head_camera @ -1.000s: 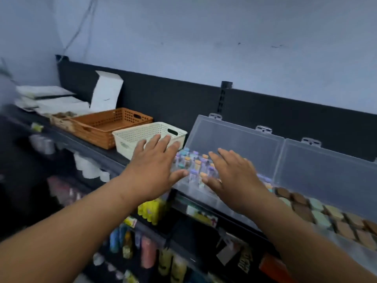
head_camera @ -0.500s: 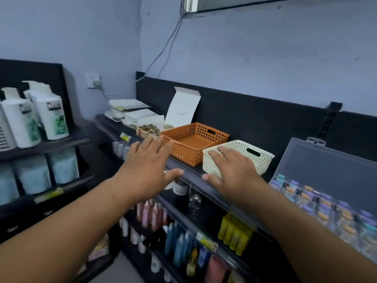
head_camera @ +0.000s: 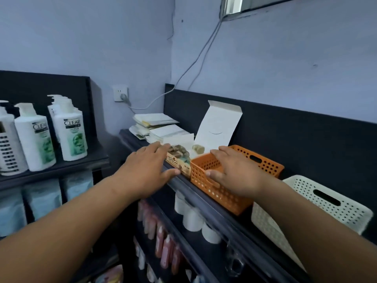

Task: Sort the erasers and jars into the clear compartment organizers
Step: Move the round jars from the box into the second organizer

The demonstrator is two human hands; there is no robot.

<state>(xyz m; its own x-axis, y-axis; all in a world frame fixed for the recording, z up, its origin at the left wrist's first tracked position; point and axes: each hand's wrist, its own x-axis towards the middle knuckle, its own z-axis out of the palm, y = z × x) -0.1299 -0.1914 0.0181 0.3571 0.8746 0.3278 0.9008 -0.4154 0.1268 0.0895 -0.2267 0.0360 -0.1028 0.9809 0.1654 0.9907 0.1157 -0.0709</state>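
Eraser box lies between left hand and right hand.

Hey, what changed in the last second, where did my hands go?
Both hands swept left along the shelf, away from the clear organizer of jars, now out of view. The left hand reaches the open eraser box; the right hand is over the orange basket. Nothing was taken or released; both hands stay open and empty.

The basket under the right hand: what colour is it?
The basket is orange, dotted with small round holes, seen clearly in the head view.
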